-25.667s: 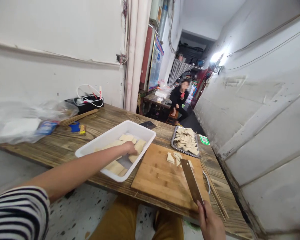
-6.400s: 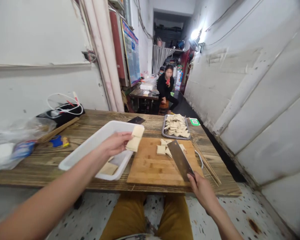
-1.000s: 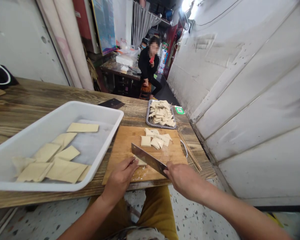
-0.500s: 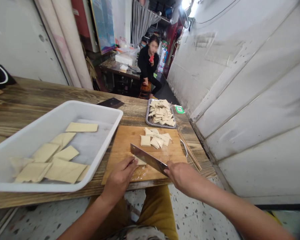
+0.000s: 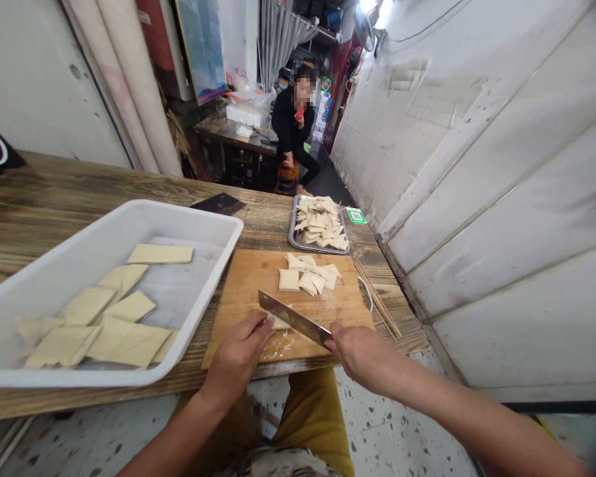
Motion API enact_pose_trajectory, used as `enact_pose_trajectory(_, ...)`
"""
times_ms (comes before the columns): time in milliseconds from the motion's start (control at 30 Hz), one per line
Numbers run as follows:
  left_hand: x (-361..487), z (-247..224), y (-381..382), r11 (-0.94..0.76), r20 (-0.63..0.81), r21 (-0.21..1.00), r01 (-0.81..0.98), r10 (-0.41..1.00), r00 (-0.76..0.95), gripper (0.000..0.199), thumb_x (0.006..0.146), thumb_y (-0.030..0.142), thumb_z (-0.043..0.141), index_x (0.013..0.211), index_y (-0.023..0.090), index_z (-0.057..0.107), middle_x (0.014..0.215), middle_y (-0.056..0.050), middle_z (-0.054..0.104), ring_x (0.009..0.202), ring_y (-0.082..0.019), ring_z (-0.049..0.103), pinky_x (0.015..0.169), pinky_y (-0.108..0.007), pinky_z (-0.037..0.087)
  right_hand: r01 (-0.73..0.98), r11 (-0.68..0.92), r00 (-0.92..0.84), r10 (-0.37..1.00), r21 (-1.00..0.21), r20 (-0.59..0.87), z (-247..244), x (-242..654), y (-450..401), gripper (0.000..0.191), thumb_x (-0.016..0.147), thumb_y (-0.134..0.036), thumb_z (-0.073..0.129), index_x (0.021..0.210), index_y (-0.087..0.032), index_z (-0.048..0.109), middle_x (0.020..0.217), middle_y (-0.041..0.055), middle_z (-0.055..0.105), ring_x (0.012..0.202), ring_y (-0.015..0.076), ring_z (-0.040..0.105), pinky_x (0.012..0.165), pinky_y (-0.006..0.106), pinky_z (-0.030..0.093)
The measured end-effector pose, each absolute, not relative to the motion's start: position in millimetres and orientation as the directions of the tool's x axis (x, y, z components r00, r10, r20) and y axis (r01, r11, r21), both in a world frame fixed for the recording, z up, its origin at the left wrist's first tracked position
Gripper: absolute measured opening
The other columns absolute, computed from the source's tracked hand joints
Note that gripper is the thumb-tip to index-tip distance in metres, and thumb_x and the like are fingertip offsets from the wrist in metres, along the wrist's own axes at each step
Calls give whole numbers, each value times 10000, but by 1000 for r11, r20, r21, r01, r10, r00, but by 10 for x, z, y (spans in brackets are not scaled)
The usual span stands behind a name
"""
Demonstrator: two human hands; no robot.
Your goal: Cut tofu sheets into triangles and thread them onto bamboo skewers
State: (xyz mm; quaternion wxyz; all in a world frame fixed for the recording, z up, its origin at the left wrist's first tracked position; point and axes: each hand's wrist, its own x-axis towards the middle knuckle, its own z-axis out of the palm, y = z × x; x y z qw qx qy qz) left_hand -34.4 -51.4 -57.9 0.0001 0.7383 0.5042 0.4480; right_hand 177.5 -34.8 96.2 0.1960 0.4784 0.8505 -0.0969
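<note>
My right hand (image 5: 360, 351) is closed round the handle of a broad-bladed kitchen knife (image 5: 293, 318). The blade slants up and left over a pale tofu sheet piece (image 5: 279, 322) near the front of the wooden cutting board (image 5: 243, 278). My left hand (image 5: 241, 351) has its fingers closed on the left end of that piece, close to the blade; the knife partly hides the piece. Several cut tofu pieces (image 5: 310, 273) lie farther back on the board. Whether the edge is into the piece I cannot tell.
At left stands a white plastic tub (image 5: 189, 318) with several tofu sheets (image 5: 129, 341). Behind the board is a metal tray (image 5: 293, 232) of skewered pieces. Bamboo skewers (image 5: 377, 298) lie right of the board, near the wall (image 5: 467, 252). A person (image 5: 295, 126) sits beyond the table.
The knife blade has dropped slightly and sits a little lower over the tofu piece. My left hand stays in nearly the same place.
</note>
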Motion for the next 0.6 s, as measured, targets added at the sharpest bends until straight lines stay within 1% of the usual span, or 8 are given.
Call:
enact_pose_trajectory(167, -330, -512, -510, -492, 650, 464, 737, 754, 94, 251, 848, 243, 492, 1061, 208, 621, 1048, -66, 636, 947, -182, 600, 838, -325, 505, 847, 531, -484, 776, 4, -404, 853, 1773, -308, 232, 947, -252, 363, 905, -125, 552, 742, 107, 697, 731, 207, 676, 564, 236, 397)
enact_pose_trajectory(333, -319, -495, -483, -507, 686, 426, 749, 721, 98, 210, 849, 250, 498, 1003, 180, 623, 1015, -83, 634, 912, -178, 613, 823, -324, 512, 861, 507, -464, 809, 31, -361, 780, 1794, -375, 222, 939, -275, 384, 944, -129, 551, 764, 112, 697, 737, 219, 673, 567, 242, 401)
enact_pose_trajectory(400, -321, -509, -469, -517, 697, 409, 752, 709, 108, 201, 848, 245, 501, 995, 172, 618, 1002, -85, 632, 901, -175, 615, 816, -318, 514, 866, 499, -467, 825, 24, -318, 752, 1834, -424, 238, 947, -285, 362, 956, -136, 547, 771, 107, 695, 717, 215, 670, 555, 242, 389)
enact_pose_trajectory(600, -319, -532, -459, -487, 709, 377, 788, 699, 92, 200, 845, 264, 504, 994, 179, 607, 1005, -77, 632, 904, -176, 616, 821, -316, 512, 882, 466, -472, 869, -74, -149, 719, 1958, -426, 260, 967, -298, 314, 947, -144, 522, 793, 80, 684, 702, 181, 648, 557, 229, 335)
